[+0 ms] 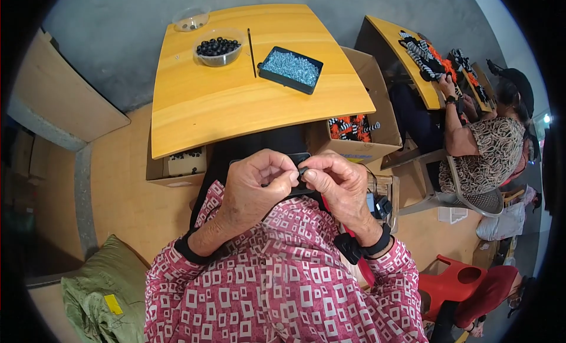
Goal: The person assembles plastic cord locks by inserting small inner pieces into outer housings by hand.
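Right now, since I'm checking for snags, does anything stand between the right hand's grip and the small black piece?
Nothing visible does: the right hand has the small black piece at its fingertips. The left hand is on the piece's other side, not in between.

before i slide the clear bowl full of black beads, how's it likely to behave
The clear bowl looks thin-walled, so it may flex if squeezed. The black beads look round and loose, so they would probably roll and shift. With its open top, a hard push could spill some.
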